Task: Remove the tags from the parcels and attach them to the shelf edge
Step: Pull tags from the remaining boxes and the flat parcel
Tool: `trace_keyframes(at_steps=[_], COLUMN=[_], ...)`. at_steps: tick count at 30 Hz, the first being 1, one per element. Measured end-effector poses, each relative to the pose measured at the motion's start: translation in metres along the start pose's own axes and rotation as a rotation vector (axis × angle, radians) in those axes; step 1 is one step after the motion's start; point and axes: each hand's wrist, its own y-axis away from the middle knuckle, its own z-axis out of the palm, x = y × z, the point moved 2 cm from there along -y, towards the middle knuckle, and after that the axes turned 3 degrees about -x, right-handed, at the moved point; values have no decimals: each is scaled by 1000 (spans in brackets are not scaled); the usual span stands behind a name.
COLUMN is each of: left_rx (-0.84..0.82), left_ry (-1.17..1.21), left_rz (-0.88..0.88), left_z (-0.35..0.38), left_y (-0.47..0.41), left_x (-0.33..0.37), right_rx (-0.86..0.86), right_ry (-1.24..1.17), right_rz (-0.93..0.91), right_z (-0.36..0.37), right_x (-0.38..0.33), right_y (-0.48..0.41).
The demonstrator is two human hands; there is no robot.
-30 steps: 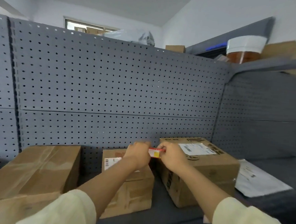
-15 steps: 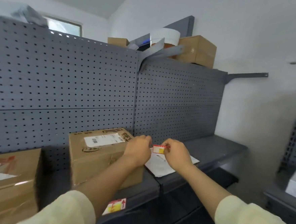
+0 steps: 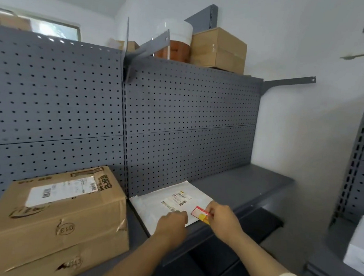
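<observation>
At the front right corner of the white parcel (image 3: 150, 202), the right hand (image 3: 222, 222) pinches the red-and-yellow tag (image 3: 199, 212) — near the shelf edge (image 3: 197, 244). The left hand (image 3: 172, 222) rests on that parcel, fingers curled — its grip is hidden.

On the shelf (image 3: 248, 185), 1 carton (image 3: 59, 211) sits at the left and 1 flat mailer (image 3: 163, 203) lies just right of it, both before the pegboard (image 3: 188, 121). The left hand (image 3: 172, 222) is over the mailer's front edge. Just right of it, the right hand (image 3: 222, 221) pinches a tag (image 3: 200, 213) above the mailer's front right corner. Atop the pegboard, a tub (image 3: 173, 42) stands left of an upper box (image 3: 218, 50).
</observation>
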Motion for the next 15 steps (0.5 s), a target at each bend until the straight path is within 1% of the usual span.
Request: trace_keyframes(at_steps=[4, 8, 10, 12, 15], left_rx=[-55, -100, -83, -39, -13], left_ry=[-43, -65, -108, -208, -279], left_rz=[30, 19, 19, 36, 25], left_z=[24, 41, 47, 52, 62], left_y=[-31, -52, -56, -56, -52], left_x=[9, 17, 24, 32, 40], right_rx=[-125, -244, -280, -309, -288], right_ry=[12, -97, -118, -138, -183], right_rz=[-1, -66, -97, -129, -181], right_z=[14, 28, 31, 31, 28], right_x=[20, 40, 47, 51, 55], right_y=[-25, -49, -56, -61, -67])
